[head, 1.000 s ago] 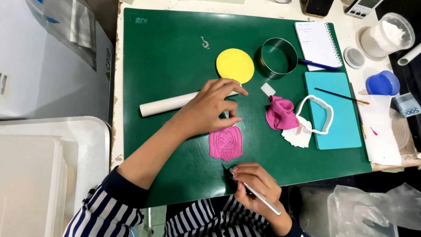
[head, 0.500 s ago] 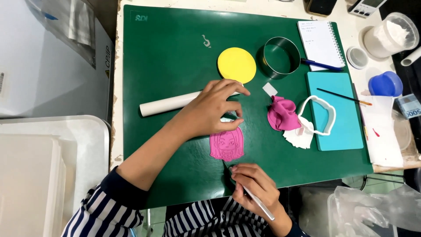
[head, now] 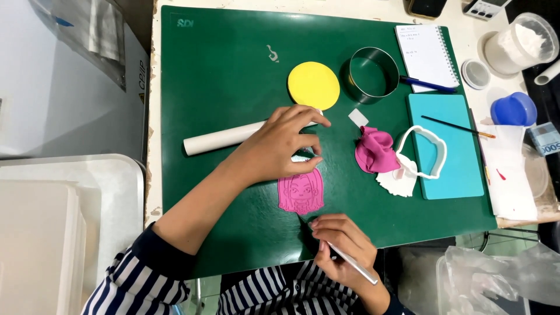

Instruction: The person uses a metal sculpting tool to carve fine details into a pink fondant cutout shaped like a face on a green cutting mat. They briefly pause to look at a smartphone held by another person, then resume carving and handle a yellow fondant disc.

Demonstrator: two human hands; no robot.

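Note:
A flat pink clay cutout [head: 301, 192] with a face pattern lies on the green cutting mat [head: 233, 70]. My left hand [head: 279, 146] rests just above it, fingertips pinched on a small pale piece at the cutout's top edge. My right hand [head: 341, 248] sits below the cutout and holds a thin silver tool [head: 350, 262], its tip at the cutout's lower edge. A white rolling pin [head: 219, 138] lies partly under my left hand.
On the mat lie a yellow clay disc [head: 314, 85], a metal ring cutter [head: 373, 74], a crumpled pink clay scrap [head: 375, 150] and a white cutter frame [head: 421, 151] on a teal pad [head: 452, 169]. A notebook [head: 424, 53], pen, brush and powder jar [head: 521, 44] sit at right.
My right hand has shifted slightly, bringing the tool tip against the cutout's lower edge. My left hand stays in place above the cutout.

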